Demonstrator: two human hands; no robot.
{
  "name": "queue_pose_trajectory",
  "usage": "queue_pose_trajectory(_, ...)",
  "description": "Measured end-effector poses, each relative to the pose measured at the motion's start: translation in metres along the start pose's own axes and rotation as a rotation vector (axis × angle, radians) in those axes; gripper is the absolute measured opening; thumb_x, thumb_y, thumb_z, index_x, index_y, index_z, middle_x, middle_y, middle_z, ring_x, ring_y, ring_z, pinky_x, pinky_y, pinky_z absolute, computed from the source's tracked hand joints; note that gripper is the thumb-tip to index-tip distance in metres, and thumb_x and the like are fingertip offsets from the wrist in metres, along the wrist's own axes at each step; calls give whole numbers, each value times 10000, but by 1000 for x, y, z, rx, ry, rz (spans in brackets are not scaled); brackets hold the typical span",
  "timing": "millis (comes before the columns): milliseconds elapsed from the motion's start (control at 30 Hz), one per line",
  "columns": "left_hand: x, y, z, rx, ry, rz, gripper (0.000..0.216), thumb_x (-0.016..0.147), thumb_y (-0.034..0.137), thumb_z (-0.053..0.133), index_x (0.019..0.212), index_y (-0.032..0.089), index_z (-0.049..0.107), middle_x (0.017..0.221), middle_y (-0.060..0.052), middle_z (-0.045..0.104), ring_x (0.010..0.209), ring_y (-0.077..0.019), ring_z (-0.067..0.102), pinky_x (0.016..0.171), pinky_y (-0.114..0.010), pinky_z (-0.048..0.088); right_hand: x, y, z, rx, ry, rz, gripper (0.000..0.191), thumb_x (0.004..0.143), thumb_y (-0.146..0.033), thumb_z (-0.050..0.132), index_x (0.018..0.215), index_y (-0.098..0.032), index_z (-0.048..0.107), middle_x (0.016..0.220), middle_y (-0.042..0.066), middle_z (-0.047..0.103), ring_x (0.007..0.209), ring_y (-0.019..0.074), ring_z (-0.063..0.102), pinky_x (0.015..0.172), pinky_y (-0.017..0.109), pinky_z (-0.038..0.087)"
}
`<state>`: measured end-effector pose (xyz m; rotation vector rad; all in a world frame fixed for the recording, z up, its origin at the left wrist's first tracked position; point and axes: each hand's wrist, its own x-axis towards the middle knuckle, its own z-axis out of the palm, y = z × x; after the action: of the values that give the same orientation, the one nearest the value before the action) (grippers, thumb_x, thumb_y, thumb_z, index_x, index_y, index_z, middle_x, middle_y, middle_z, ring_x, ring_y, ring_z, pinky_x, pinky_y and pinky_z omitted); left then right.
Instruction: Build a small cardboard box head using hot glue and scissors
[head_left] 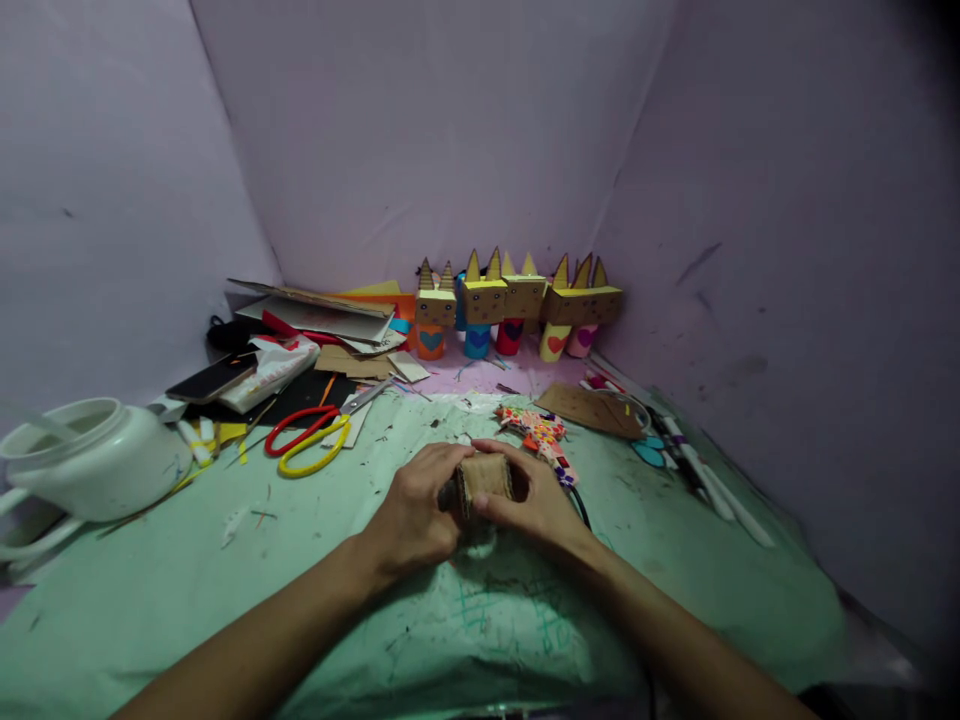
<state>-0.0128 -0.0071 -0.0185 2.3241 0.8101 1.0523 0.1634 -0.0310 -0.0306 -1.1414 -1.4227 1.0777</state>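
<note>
Near the middle of the table, a small cardboard box [487, 474] is held between my two hands. My left hand [421, 500] grips its left side, with the fingers curled behind it. From the right, my right hand [536, 500] closes on the box, its thumb lying across the front face. Just beyond the right hand lies a patterned orange and white piece [541, 436], with a black cord [580, 506] running out beside it. Parts of the box are hidden by my fingers.
Scissors [315, 437] with red and yellow handles lie left. A white pot [97, 465] stands at far left, near piled cardboard and paper [322, 310]. Several horned cardboard figures [480, 300] line the back wall. Pens [701, 465] and a brown cardboard sheet [592, 409] lie right.
</note>
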Motion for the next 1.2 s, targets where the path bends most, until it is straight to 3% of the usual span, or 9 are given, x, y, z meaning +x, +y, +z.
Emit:
queue_pose_trajectory(367, -1, 3, 2, 29, 25, 124, 532, 639, 45, 542, 1160, 148, 550, 1099, -153, 645, 1052, -289, 591, 900, -470, 499, -3, -4, 0, -51, 28, -7, 556, 605, -326, 747, 1129, -184, 631, 972, 73, 690, 858, 256, 630, 788, 399, 503)
queue_pose_trajectory(567, 3, 0, -5, -37, -33, -6, 503, 662, 123, 600, 1162, 134, 545, 1147, -165, 628, 1072, -300, 585, 909, -475, 484, -1, -2, -3, 39, -99, -51, 741, 642, -475, 759, 1284, -186, 527, 1120, 110, 644, 1000, 289, 616, 874, 434, 485)
queue_pose_trajectory(800, 7, 0, -16, -140, -60, -71, 636, 638, 142, 617, 1262, 130, 495, 1262, -167, 581, 1153, -300, 558, 983, -453, 443, -6, -5, -8, -135, -82, -222, 850, 622, -528, 784, 1374, -328, 441, 1488, 90, 346, 1377, 342, 293, 1003, 487, 417)
queue_pose_trajectory(933, 8, 1, -25, -177, -88, -112, 714, 634, 134, 603, 1330, 136, 444, 1270, -149, 583, 1140, -295, 572, 987, -423, 444, -6, -4, -9, 3, -119, -267, 915, 611, -538, 792, 1406, -387, 364, 1505, 73, 313, 1316, 321, 404, 1040, 486, 383)
queue_pose_trajectory(1067, 9, 0, -34, -194, -152, -135, 790, 641, 103, 584, 1398, 133, 357, 1233, -143, 594, 1076, -283, 598, 945, -402, 460, -2, -3, -11, 270, -58, -180, 997, 587, -592, 781, 1428, -411, 277, 1474, 97, 362, 1231, 311, 505, 979, 499, 431)
queue_pose_trajectory(1200, 9, 0, -34, -251, -276, -50, 756, 653, 91, 598, 1380, 166, 406, 1212, -142, 603, 1086, -283, 584, 940, -402, 450, -1, -2, -9, 373, -126, 49, 925, 575, -550, 805, 1367, -290, 402, 1338, 152, 520, 1137, 324, 579, 923, 500, 454)
